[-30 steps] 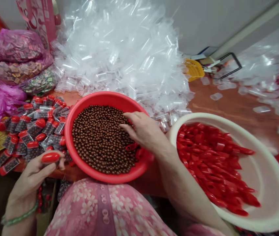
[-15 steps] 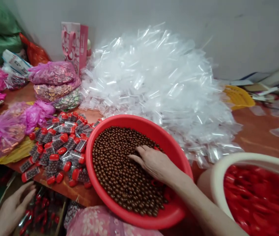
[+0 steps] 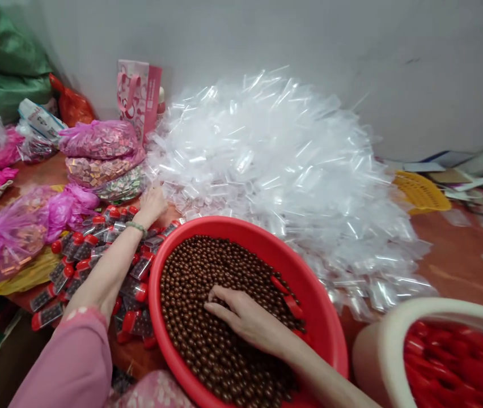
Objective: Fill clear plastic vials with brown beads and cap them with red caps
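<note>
My left hand (image 3: 153,203) reaches across the filled packets (image 3: 139,266) with red caps to the near left edge of the clear plastic sleeve pile (image 3: 262,153). Its fingertips are hidden, so any hold on a sleeve cannot be made out. My right hand (image 3: 241,314) rests over brown beads (image 3: 199,277) in a red basin (image 3: 241,224), thumb and fingers slightly apart, with nothing visible between them. Red caps (image 3: 293,306) lie at the basin's right inner side.
A cream tub (image 3: 388,340) of red caps stands at the right. Pink bags (image 3: 97,139) and a pink gift bag (image 3: 139,99) are at the back left. A yellow basket (image 3: 422,191) lies at the back right.
My left hand has moved from above the box at the lower left up to the sleeve pile. My right hand has shifted left and lower over the beads. The view has tilted up slightly.
</note>
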`<state>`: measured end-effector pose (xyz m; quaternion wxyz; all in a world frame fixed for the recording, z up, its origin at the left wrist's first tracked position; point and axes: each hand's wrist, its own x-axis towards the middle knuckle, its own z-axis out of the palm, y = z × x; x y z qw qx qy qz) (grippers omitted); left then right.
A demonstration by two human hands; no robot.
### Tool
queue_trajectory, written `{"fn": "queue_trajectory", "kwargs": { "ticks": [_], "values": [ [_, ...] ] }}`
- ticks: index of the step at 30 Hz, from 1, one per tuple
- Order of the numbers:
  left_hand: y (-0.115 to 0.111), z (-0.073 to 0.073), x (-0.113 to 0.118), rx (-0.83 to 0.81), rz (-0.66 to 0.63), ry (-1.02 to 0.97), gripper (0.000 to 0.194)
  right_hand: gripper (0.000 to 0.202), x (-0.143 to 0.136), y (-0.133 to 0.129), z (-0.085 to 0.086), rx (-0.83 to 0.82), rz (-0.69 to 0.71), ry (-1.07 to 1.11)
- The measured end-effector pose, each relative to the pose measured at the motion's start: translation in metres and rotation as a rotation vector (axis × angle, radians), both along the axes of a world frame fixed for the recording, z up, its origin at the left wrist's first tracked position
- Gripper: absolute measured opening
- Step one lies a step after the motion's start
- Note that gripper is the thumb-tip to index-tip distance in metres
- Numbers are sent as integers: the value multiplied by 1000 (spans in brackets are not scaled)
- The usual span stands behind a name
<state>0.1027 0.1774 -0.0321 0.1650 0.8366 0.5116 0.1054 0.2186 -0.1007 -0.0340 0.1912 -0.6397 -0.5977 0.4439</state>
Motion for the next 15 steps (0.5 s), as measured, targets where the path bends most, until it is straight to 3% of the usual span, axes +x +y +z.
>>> {"fn": "queue_trajectory", "kwargs": {
  "ticks": [4,7,12,15],
  "values": [
    [22,-17,27,10,68,-23,51,38,7,0,4,-267,-205,563],
    [33,-29,43,12,98,-45,43,43,9,0,3,-305,-352,872],
    [37,-47,61,16,122,-110,38,45,12,2,3,-231,-485,1036],
    [39,-47,61,21,125,-193,36,44,15,4,5,-189,-581,1102]
  ]
}}
